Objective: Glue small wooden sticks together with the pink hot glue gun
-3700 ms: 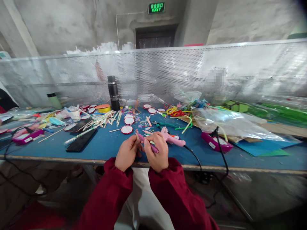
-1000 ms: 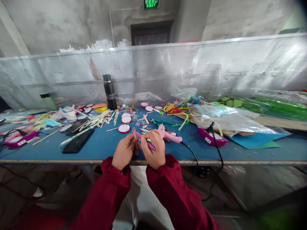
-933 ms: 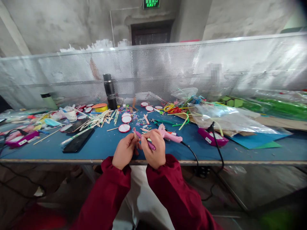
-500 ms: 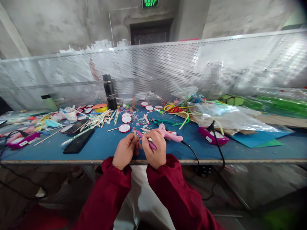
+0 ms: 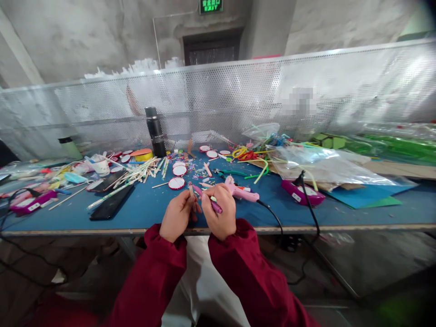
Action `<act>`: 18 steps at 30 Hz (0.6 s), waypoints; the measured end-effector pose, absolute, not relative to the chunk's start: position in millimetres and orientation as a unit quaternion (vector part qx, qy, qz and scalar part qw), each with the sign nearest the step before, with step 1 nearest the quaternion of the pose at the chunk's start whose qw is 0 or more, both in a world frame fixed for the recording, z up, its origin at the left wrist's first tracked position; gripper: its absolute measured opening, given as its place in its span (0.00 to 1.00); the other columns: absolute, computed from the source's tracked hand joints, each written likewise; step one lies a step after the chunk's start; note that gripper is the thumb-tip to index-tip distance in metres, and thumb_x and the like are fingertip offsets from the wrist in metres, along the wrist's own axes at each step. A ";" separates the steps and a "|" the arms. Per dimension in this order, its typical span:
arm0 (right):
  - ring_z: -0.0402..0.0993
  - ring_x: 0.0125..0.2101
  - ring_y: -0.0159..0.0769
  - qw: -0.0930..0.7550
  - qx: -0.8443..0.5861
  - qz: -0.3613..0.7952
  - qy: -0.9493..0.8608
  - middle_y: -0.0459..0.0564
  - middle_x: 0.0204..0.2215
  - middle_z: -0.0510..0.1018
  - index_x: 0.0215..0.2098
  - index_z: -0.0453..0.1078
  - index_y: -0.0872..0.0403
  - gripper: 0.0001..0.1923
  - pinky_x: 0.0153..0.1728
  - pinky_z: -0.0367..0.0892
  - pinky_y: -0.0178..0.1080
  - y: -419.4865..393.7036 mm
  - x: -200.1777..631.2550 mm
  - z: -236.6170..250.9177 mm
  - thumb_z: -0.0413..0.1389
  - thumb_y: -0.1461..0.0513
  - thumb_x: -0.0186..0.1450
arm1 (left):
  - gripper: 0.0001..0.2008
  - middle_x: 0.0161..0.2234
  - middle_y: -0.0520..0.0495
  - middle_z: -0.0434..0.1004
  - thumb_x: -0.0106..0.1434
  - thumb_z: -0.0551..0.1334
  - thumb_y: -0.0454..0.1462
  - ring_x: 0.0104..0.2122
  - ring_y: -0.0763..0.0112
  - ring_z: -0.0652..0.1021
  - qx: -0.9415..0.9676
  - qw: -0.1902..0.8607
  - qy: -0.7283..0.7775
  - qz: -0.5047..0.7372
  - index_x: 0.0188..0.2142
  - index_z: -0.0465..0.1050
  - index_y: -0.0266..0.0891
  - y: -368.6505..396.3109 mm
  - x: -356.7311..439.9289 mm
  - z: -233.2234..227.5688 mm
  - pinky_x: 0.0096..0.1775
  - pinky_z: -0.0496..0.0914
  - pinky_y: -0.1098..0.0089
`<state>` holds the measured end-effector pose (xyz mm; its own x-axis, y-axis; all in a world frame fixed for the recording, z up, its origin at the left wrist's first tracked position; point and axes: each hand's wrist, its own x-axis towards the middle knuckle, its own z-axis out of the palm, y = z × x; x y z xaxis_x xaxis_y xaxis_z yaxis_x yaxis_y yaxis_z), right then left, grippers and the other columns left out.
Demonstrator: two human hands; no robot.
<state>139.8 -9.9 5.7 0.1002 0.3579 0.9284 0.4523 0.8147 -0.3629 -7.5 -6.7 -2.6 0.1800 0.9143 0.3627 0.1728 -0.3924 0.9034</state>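
My left hand (image 5: 177, 218) and my right hand (image 5: 220, 217) meet at the near edge of the blue table (image 5: 146, 206). The right hand grips a purple stick (image 5: 215, 206) that slants up to the left. The left hand pinches a thin wooden stick (image 5: 191, 193) at the purple stick's far end. Both sleeves are dark red. A pink glue gun (image 5: 241, 192) lies just beyond my right hand, its black cord (image 5: 277, 222) dropping over the table edge.
Red-and-white discs (image 5: 177, 183), loose wooden sticks (image 5: 143, 170), a black phone (image 5: 111, 206), a black flask (image 5: 155, 131), purple glue guns (image 5: 301, 193), plastic bags (image 5: 323, 170) and coloured pipe cleaners (image 5: 250, 159) cover the table. A perforated metal screen (image 5: 238, 95) stands behind.
My hands stay together on the purple stick with only small finger shifts. The view has drifted slightly, so the table sits a little lower in frame.
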 end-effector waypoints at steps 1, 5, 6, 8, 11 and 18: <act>0.71 0.30 0.37 0.679 -0.302 -0.035 -0.669 0.44 0.26 0.76 0.29 0.66 0.49 0.11 0.41 0.67 0.46 -9.9 139.8 5.8 0.54 0.67 0.69 | 0.15 0.24 0.55 0.73 0.72 0.58 0.49 0.20 0.73 0.73 0.671 0.375 0.405 0.495 0.35 0.68 0.40 -6.6 -7.5 -2.7 0.24 0.66 0.73; 0.71 0.30 0.37 0.680 -0.301 -0.034 -0.667 0.44 0.26 0.76 0.29 0.66 0.49 0.11 0.41 0.67 0.46 -10.1 139.5 6.2 0.54 0.68 0.69 | 0.16 0.24 0.55 0.73 0.72 0.58 0.49 0.20 0.73 0.73 0.673 0.371 0.410 0.491 0.36 0.69 0.40 -5.2 -8.3 -4.6 0.24 0.65 0.73; 0.71 0.30 0.37 0.679 -0.299 -0.034 -0.669 0.44 0.26 0.76 0.29 0.66 0.49 0.11 0.41 0.67 0.46 -10.1 139.5 6.3 0.54 0.68 0.68 | 0.16 0.24 0.55 0.72 0.72 0.57 0.49 0.20 0.73 0.73 0.675 0.368 0.410 0.490 0.36 0.69 0.40 -5.0 -8.6 -5.1 0.24 0.65 0.73; 0.71 0.29 0.37 0.679 -0.298 -0.034 -0.671 0.44 0.25 0.76 0.29 0.65 0.49 0.11 0.41 0.67 0.46 -10.1 139.4 6.3 0.54 0.68 0.68 | 0.16 0.24 0.55 0.72 0.73 0.57 0.49 0.20 0.73 0.73 0.680 0.364 0.410 0.487 0.35 0.68 0.40 -4.8 -8.9 -5.7 0.24 0.66 0.73; 0.71 0.29 0.37 0.679 -0.302 -0.036 -0.668 0.44 0.25 0.76 0.29 0.66 0.49 0.11 0.41 0.67 0.46 -9.8 139.3 6.0 0.54 0.68 0.68 | 0.16 0.23 0.56 0.70 0.73 0.56 0.49 0.20 0.74 0.73 0.682 0.364 0.409 0.485 0.36 0.68 0.40 -5.3 -9.0 -5.3 0.24 0.66 0.74; 0.71 0.30 0.37 0.677 -0.300 -0.036 -0.671 0.44 0.26 0.76 0.29 0.66 0.49 0.11 0.41 0.66 0.46 -9.8 139.5 5.2 0.53 0.68 0.69 | 0.16 0.24 0.55 0.71 0.73 0.57 0.49 0.20 0.74 0.73 0.680 0.368 0.406 0.487 0.35 0.68 0.40 -5.7 -8.8 -4.3 0.24 0.65 0.73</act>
<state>139.5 -9.8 5.2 0.0979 0.3541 0.9301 0.4517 0.8169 -0.3586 -8.8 -5.7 -4.3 0.1964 0.9105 0.3638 0.1935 -0.3997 0.8960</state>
